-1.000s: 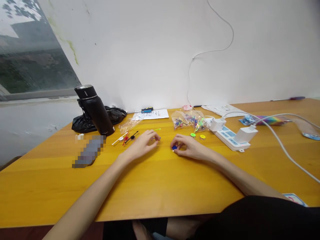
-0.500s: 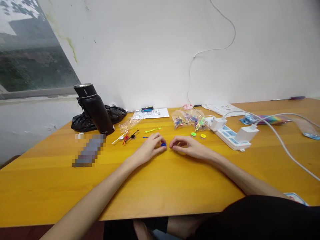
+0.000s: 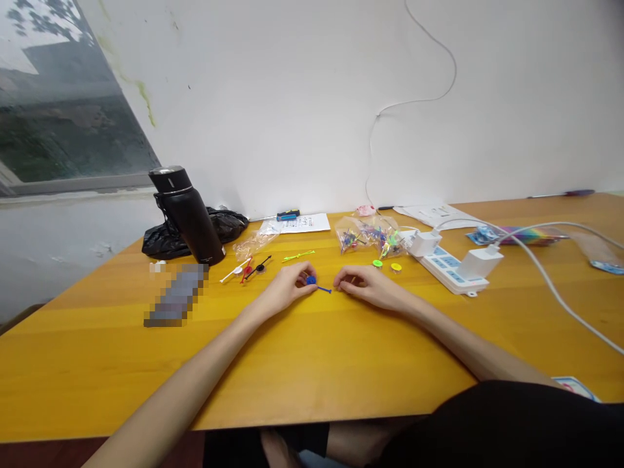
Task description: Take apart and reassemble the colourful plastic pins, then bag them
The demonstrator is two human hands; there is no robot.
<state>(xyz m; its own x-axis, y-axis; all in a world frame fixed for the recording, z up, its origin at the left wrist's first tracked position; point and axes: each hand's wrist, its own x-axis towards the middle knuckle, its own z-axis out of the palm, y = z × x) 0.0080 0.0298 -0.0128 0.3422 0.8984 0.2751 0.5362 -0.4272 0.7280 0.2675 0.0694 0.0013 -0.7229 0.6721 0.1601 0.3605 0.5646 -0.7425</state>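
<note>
A small blue arrow spinner, a round disc with a thin arrow arm, is at the fingertips of my left hand. The thumb and fingers close round the disc. Its arm sticks out to the right, low over the table. Just right of that arm tip, my right hand rests with loosely curled fingers, and no object shows in it. Left of my hands lie a white spinner, a red spinner and a black spinner. A yellow-green arrow piece lies behind my left hand.
A green disc and a yellow disc lie behind my right hand, near clear bags of coloured parts. A power strip with cables stands right. Leftward are a black bottle, a blurred-out dark object and a screwdriver.
The blue spinner's arm now points right, toward my right hand; earlier a blue tip showed beyond my left hand. The disc has shifted slightly left. My right hand has barely moved.
</note>
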